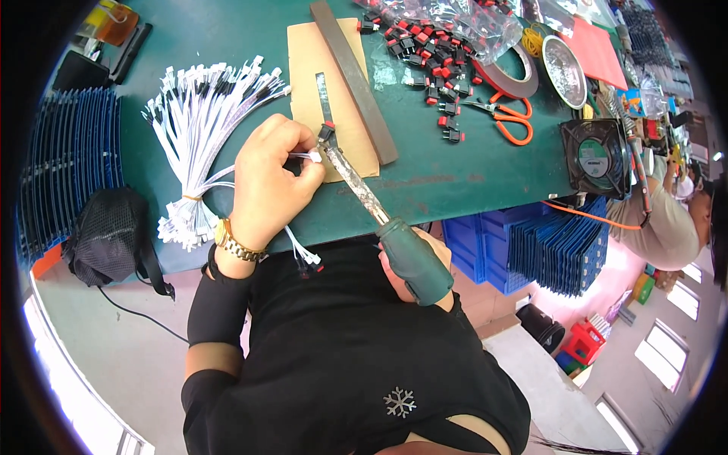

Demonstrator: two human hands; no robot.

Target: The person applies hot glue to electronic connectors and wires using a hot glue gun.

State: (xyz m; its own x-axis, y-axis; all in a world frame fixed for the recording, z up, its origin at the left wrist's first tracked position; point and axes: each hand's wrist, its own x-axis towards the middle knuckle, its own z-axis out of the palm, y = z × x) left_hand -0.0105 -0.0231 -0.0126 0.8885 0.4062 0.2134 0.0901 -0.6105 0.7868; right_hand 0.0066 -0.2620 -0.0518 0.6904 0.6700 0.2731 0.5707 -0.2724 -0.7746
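My left hand (265, 178), wearing a gold watch, is closed in a pinch on a thin white cable (305, 155). The cable's end sits close to a small black and red rocker switch (327, 132) at the edge of a strip on the brown board (303, 106). Wrapped around the green handle of a soldering iron (413, 258) is my right hand (434, 246). The iron's long, worn metal shaft slants up to the left, its tip beside the switch; whether they touch I cannot tell. More cable ends (307, 262) hang below my left wrist.
A tied bundle of white cables (205, 136) lies left of the board. A dark bar (353, 83) rests across the board. Loose rocker switches (432, 57), orange-handled scissors (509, 117), a tape roll (519, 72), a metal dish (564, 72) and a fan (595, 158) occupy the right.
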